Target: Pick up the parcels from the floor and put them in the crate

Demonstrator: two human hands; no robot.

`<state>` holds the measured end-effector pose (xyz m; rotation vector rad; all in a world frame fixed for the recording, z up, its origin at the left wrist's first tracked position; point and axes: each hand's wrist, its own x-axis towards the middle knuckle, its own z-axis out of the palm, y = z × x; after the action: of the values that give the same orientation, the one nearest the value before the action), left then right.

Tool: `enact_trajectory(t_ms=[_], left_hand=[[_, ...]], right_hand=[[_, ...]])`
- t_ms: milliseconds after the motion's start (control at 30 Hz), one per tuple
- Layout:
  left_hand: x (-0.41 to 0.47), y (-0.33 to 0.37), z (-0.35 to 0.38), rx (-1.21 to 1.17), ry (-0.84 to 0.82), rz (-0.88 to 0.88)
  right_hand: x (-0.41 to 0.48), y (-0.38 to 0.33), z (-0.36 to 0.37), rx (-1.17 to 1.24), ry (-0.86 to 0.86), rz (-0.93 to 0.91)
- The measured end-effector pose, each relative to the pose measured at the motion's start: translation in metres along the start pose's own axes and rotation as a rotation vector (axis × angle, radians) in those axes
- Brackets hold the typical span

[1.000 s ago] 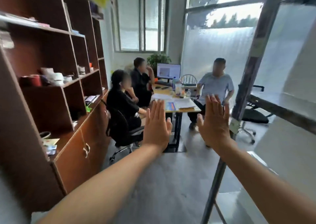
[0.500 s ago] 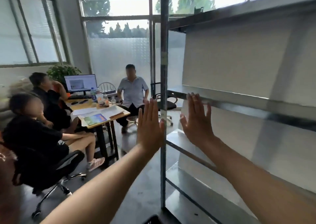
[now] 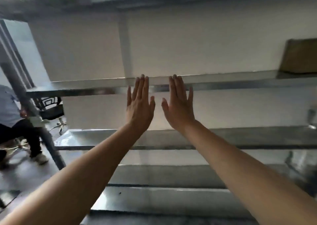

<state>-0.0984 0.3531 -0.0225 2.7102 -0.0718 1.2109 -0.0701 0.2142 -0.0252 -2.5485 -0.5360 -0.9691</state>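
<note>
My left hand (image 3: 139,103) and my right hand (image 3: 179,103) are held up side by side in front of me, backs toward the camera, fingers straight and together. Both hold nothing. They are raised in front of a metal shelving rack (image 3: 223,84), level with its middle shelf. No parcel on the floor and no crate is in view. A brown cardboard box (image 3: 299,56) stands on the middle shelf at the far right.
The rack's lower shelves (image 3: 171,195) run across the bottom of the view. A dark upright post (image 3: 30,108) of the rack leans across the left side. Behind it a seated person (image 3: 12,111) and an office chair (image 3: 51,108) occupy the grey floor.
The view has swung right, from the meeting table and people to the metal rack, which now fills the frame. Both hands stay raised and flat, a little closer together.
</note>
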Motion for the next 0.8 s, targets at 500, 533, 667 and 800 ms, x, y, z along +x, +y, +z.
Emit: enact_trajectory(t_ms=[500,533,667,800], left_hand=[[-0.071,0.462,0.141,-0.428,-0.296,0.481],[-0.078,0.485,0.144,-0.463,-0.316,0.514],[-0.108,0.562,0.153,-0.595,-0.396,0.647],[-0.137,0.626,0.166,-0.680,-0.440,0.763]], right_hand=[[-0.231,0.400,-0.230,-0.531,-0.021,0.647],[-0.249,0.413,-0.245,-0.555,-0.022,0.711],[-0.321,0.449,-0.291,-0.630,-0.021,0.914],[-0.376,0.476,-0.320,-0.712,-0.052,1.041]])
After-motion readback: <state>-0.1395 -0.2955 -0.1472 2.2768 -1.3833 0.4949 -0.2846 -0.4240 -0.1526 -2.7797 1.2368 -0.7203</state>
